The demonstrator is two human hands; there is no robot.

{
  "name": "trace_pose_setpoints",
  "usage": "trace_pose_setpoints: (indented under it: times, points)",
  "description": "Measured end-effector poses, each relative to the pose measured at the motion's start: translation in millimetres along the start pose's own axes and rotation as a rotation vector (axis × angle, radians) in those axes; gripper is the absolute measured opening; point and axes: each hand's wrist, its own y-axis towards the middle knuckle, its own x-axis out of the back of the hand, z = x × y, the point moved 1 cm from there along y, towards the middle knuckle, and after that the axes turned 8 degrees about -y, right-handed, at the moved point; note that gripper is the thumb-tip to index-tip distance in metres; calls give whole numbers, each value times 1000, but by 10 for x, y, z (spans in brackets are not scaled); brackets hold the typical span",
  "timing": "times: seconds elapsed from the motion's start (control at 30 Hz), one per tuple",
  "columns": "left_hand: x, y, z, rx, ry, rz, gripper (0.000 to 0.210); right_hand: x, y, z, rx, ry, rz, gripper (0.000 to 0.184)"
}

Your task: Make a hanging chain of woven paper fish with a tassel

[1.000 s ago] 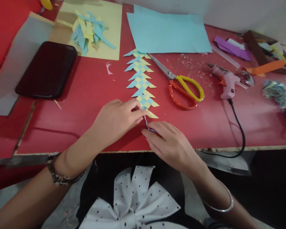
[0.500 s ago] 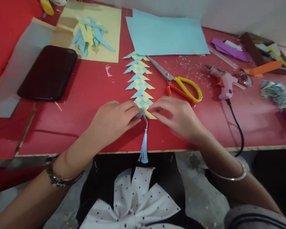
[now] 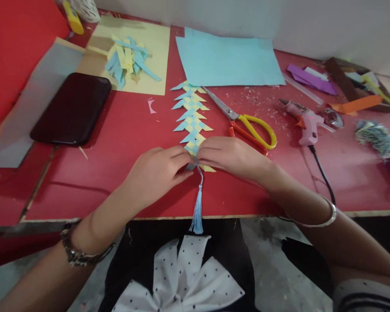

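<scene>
A woven paper fish chain (image 3: 192, 113) in pale blue and yellow lies lengthwise on the red table. My left hand (image 3: 160, 171) pinches the left side of its lowest fish, the fingertips bent over the paper. From the right, my right hand (image 3: 235, 158) lies over the same fish with its fingers pressed together at the woven body, hiding part of it. Below both hands a light blue tassel (image 3: 197, 212) hangs by its cord from the bottom fish, over the table's front edge. The yellow tail tip shows under my right fingers.
Scissors (image 3: 243, 123) with yellow and orange handles lie right of the chain, a pink glue gun (image 3: 308, 123) beyond. Blue sheets (image 3: 230, 58) are behind. To the left are a dark phone (image 3: 72, 110) and paper strips (image 3: 130, 58) on a yellow sheet (image 3: 157, 65).
My right hand has moved left onto the lowest fish, its fingers closing together over the body. My left hand stays at the fish's left side. The whole view has shifted slightly.
</scene>
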Motion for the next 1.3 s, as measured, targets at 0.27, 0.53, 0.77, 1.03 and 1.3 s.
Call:
trace_pose_setpoints:
  times: [0.27, 0.53, 0.77, 1.03, 1.3]
  points:
    - [19, 13, -20, 39, -11, 43, 17, -70, -7, 54, 175, -411, -148, 33]
    - [-2, -6, -8, 18, 14, -17, 17, -107, -21, -6, 8, -76, -122, 28]
    - [4, -32, -16, -62, 100, -17, 22, -113, -59, -66, -67, 264, -168, 15]
    - [22, -89, -35, -186, 323, 63, 32, -104, -16, 51, -60, -14, -102, 28]
    - [36, -63, -55, -215, 271, 2, 27, -50, -45, -62, -169, 396, -213, 21]
